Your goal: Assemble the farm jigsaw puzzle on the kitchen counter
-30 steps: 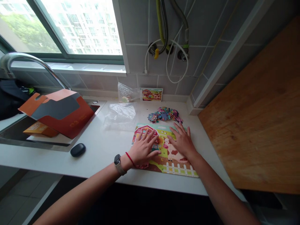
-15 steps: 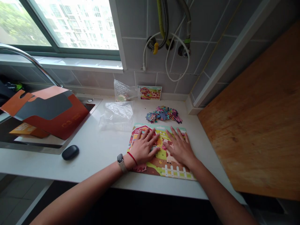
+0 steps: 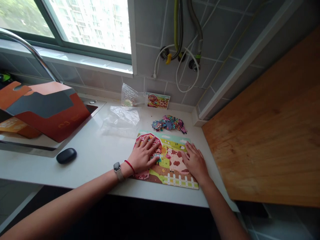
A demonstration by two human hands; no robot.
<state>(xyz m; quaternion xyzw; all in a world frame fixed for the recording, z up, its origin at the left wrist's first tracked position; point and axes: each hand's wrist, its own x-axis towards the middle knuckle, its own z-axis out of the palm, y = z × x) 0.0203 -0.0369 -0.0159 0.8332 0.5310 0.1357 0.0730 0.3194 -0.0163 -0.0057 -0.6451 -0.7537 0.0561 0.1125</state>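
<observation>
A farm-scene puzzle (image 3: pixel 163 170) lies flat near the counter's front edge, its pieces joined, showing a barn, a cow and a white fence. My left hand (image 3: pixel 142 155) rests with fingers spread over the barn at the puzzle's left side. On the right edge of the puzzle lies my right hand (image 3: pixel 196 161), fingers extended and slightly apart. Neither hand grips anything. Just behind the puzzle is a pile of loose colourful pieces (image 3: pixel 170 124). A small picture card (image 3: pixel 157 100) of the same farm scene leans against the wall.
Clear plastic bags (image 3: pixel 122 116) lie left of the pile. A black mouse-like object (image 3: pixel 66 155) sits on the counter (image 3: pixel 100 166). An orange and grey box (image 3: pixel 52 110) stands over the sink. A wooden panel (image 3: pixel 270 133) borders the right side; hoses hang above.
My right hand has slid right from the cow to the puzzle's right edge, uncovering the cow. My left hand still lies on the barn. The camera view has shifted.
</observation>
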